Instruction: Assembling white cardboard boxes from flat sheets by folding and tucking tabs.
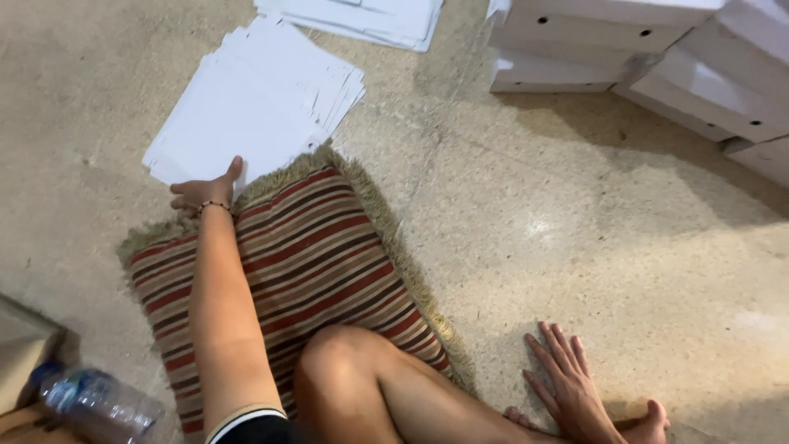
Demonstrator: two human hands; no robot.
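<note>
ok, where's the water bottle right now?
The plastic water bottle lies on its side at the head view's bottom-left corner, on the floor just left of the striped rug and the left forearm.

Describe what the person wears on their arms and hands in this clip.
Both hands are bare, no gloves or rings that I can make out. The left hand has a thin beaded bracelet at the wrist, with dark and light beads. The left forearm is uncovered up to a short dark sleeve edged with a white and tan band. The right hand shows nothing worn; its wrist is cut off by the frame.
</note>
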